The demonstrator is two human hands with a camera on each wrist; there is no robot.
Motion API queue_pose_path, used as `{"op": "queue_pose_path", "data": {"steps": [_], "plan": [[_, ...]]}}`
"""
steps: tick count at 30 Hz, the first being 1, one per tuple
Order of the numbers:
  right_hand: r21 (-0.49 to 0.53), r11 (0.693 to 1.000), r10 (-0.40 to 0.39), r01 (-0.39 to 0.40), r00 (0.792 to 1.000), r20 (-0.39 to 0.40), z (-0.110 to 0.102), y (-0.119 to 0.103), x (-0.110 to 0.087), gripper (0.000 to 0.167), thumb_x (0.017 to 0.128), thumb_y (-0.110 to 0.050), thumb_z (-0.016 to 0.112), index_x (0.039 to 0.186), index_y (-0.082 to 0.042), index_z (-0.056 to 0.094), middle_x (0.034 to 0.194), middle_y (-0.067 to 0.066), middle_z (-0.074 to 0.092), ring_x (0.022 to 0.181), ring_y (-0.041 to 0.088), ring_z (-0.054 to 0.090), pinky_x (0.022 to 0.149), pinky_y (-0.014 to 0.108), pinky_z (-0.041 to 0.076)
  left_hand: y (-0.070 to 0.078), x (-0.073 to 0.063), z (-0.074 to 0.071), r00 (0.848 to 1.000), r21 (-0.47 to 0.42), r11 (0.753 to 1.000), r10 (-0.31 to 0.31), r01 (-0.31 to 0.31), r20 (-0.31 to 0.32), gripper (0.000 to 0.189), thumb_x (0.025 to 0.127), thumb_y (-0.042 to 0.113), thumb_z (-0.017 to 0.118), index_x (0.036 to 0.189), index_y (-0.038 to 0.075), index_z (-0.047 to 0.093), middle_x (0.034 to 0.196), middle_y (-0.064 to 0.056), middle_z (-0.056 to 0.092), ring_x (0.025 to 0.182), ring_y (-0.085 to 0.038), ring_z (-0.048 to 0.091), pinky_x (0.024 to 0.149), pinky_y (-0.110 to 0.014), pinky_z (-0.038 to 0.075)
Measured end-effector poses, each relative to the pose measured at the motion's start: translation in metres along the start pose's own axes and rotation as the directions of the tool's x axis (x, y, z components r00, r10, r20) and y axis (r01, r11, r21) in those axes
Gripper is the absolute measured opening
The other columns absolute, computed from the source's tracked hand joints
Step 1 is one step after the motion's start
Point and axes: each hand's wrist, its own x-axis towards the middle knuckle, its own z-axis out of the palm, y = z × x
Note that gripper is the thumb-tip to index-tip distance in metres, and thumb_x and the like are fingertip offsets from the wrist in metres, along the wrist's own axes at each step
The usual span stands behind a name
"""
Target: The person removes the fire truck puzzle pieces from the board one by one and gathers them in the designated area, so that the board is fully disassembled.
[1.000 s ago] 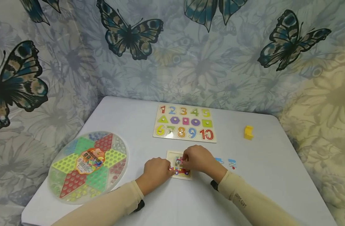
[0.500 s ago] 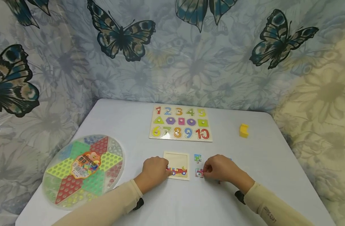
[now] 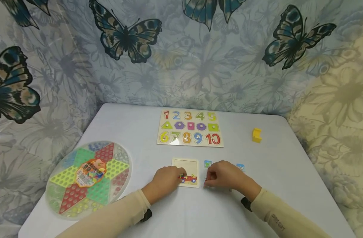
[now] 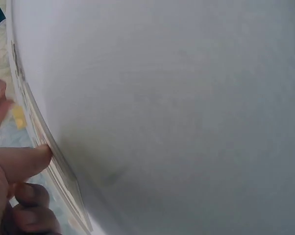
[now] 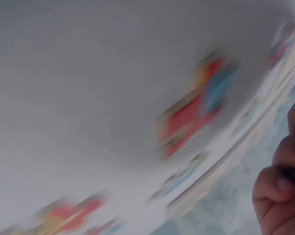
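Observation:
A small wooden puzzle tray (image 3: 184,164) lies in front of me, with red car pieces (image 3: 190,178) along its bottom row. My left hand (image 3: 165,178) reaches over the tray's left side, thumb and forefinger pinching a colourful puzzle piece (image 3: 180,177) mostly hidden by them. In the left wrist view the left thumb (image 4: 32,159) lies right at the tray's edge. Just right of the tray, my right hand (image 3: 224,175) has its fingertips together low over the cloth, pinching a puzzle piece that is almost wholly covered.
Loose puzzle pieces lie near the right hand, among them a blue-green one (image 3: 207,163) and a blue one (image 3: 240,166). Behind stands a number board (image 3: 190,129). A round Chinese checkers board (image 3: 90,178) lies left, a yellow block (image 3: 257,135) right, on the white-clothed table (image 3: 187,218).
My right hand carried puzzle pieces out of the tray to the right, then shifted slightly back left. My left fingers have moved from the tray's edge onto the car's left end.

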Motion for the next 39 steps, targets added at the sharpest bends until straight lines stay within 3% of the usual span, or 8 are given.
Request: {"op": "queue_pose_path", "data": {"steps": [5,9,12,18,27,39], "plan": [[-0.05,0.999,0.018,-0.019,1.0,-0.014,0.008,-0.026,0.013,0.023,0.078,-0.036,0.082,0.089,-0.017,0.075,0.062,-0.017,0.05,0.058,0.004,0.046,0.054,0.024,0.04,-0.001,0.0,0.006,0.993,0.036,0.995,0.094,-0.092,-0.071,0.007,0.083,0.019,0.072,0.089,0.019,0.076,0.073,0.006,0.054,0.063,-0.012,0.052,0.053,-0.026,0.04],[-0.094,0.99,0.103,-0.103,0.995,-0.004,0.014,-0.039,0.019,0.024,0.078,-0.033,0.082,0.092,-0.014,0.077,0.066,-0.014,0.057,0.06,0.007,0.047,0.054,0.026,0.04,0.002,0.002,0.007,0.992,0.044,0.995,0.092,-0.088,-0.09,0.015,0.081,0.032,0.078,0.088,0.018,0.077,0.075,0.005,0.048,0.066,-0.013,0.046,0.054,-0.026,0.035],[-0.108,0.984,0.14,-0.14,0.99,-0.006,0.016,-0.044,0.021,0.022,0.078,-0.031,0.083,0.089,-0.013,0.076,0.067,-0.012,0.058,0.061,0.008,0.047,0.055,0.027,0.04,0.004,0.004,0.007,0.992,0.036,0.996,0.083,-0.08,-0.093,0.014,0.08,0.031,0.08,0.086,0.019,0.079,0.075,0.004,0.048,0.066,-0.014,0.046,0.055,-0.026,0.036],[-0.082,0.982,0.171,-0.17,0.985,0.005,0.019,-0.044,0.024,0.023,0.077,-0.029,0.083,0.086,-0.013,0.069,0.063,-0.009,0.049,0.059,0.01,0.046,0.054,0.028,0.04,0.007,0.004,0.003,0.991,0.038,0.995,0.1,-0.097,-0.085,0.012,0.08,0.029,0.08,0.085,0.018,0.079,0.072,0.004,0.048,0.063,-0.015,0.049,0.057,-0.026,0.038],[-0.028,0.984,0.175,-0.175,0.985,-0.013,0.019,-0.04,0.027,0.024,0.074,-0.027,0.084,0.079,-0.015,0.064,0.063,-0.008,0.049,0.059,0.01,0.046,0.053,0.027,0.04,0.005,0.003,0.004,0.99,0.064,0.993,0.109,-0.103,-0.091,0.013,0.081,0.03,0.08,0.088,0.018,0.08,0.072,0.004,0.05,0.062,-0.015,0.05,0.056,-0.026,0.039],[0.054,0.978,0.198,-0.202,0.978,0.071,0.021,-0.038,0.032,0.039,0.068,-0.031,0.091,0.086,-0.011,0.062,0.07,-0.004,0.051,0.067,0.013,0.049,0.06,0.03,0.043,0.004,0.0,0.005,0.991,0.052,0.995,0.09,-0.085,-0.102,0.014,0.08,0.03,0.08,0.089,0.019,0.081,0.073,0.003,0.05,0.063,-0.015,0.051,0.056,-0.027,0.041]]}}
